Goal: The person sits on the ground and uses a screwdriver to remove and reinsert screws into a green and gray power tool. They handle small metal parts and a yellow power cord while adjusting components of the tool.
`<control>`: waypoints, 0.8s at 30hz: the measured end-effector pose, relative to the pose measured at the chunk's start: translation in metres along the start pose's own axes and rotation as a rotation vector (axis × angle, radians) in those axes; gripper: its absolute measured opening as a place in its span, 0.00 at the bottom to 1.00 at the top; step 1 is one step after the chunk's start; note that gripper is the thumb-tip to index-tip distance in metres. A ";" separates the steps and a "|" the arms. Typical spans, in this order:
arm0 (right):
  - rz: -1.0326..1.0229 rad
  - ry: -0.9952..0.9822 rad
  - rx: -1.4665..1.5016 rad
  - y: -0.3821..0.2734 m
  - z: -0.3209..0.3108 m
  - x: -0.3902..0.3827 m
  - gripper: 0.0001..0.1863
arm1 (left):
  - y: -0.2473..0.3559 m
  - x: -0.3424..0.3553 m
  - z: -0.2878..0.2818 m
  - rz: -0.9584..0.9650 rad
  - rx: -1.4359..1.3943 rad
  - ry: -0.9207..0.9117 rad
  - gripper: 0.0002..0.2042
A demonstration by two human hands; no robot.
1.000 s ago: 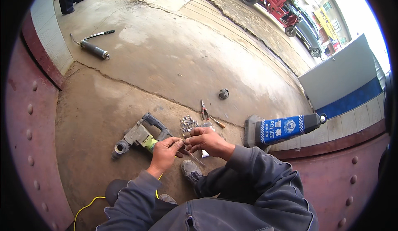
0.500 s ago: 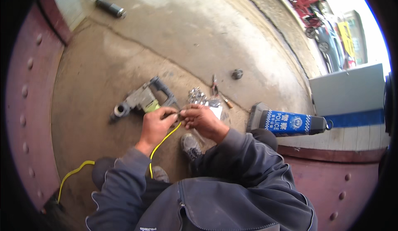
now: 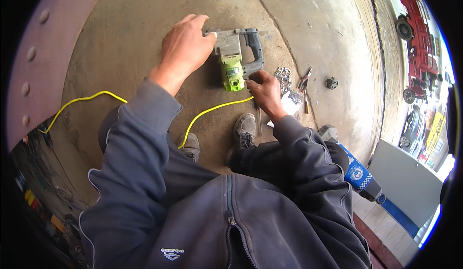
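A hammer drill (image 3: 231, 52) with a grey metal body, a lime-green motor housing and a dark loop handle lies on the concrete floor. My left hand (image 3: 185, 44) reaches over its front end, thumb apart from the fingers, hiding that end. Beside the lower corner of the handle, my right hand (image 3: 266, 95) has thumb and fingers pinched together. Whatever lies between those fingertips is hidden. A yellow cord (image 3: 207, 112) runs across the floor and disappears behind the right hand.
Right of my right hand lie small metal parts (image 3: 283, 77), a white sheet (image 3: 291, 104), pliers (image 3: 305, 80) and a screwdriver (image 3: 306, 105). Farther right sits a round dark part (image 3: 331, 82). A blue-and-black case (image 3: 359, 172) stands by my right knee. A riveted pinkish panel (image 3: 43, 52) borders the left.
My hands, held together before, have separated: the left went up to the drill's front, the right stays near the handle. The drill has turned, and the view has shifted.
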State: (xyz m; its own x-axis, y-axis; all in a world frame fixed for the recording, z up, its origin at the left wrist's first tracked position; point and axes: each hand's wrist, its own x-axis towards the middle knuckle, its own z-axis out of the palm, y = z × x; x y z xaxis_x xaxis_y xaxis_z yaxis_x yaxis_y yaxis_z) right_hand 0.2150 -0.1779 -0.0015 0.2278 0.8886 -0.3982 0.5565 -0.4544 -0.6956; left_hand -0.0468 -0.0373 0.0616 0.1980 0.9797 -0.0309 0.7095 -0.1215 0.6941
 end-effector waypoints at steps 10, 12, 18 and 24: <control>-0.075 0.021 0.017 0.049 0.049 0.000 0.12 | -0.025 0.017 0.031 -0.053 0.111 -0.283 0.19; -0.083 0.021 0.021 0.048 0.050 0.005 0.12 | -0.031 0.020 0.032 -0.035 0.067 -0.277 0.16; -0.046 0.009 -0.031 0.046 0.048 0.008 0.12 | -0.031 0.022 0.035 -0.023 0.053 -0.266 0.15; -0.051 0.024 -0.073 0.051 0.050 0.010 0.12 | -0.025 0.023 0.033 -0.048 0.075 -0.336 0.14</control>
State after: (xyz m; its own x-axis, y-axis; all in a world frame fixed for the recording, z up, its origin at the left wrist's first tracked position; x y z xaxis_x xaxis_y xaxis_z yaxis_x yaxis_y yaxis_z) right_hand 0.2053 -0.1952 -0.0711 0.2169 0.9120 -0.3482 0.6246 -0.4038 -0.6685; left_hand -0.0381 -0.0173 0.0201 0.3660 0.8788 -0.3061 0.7685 -0.1000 0.6320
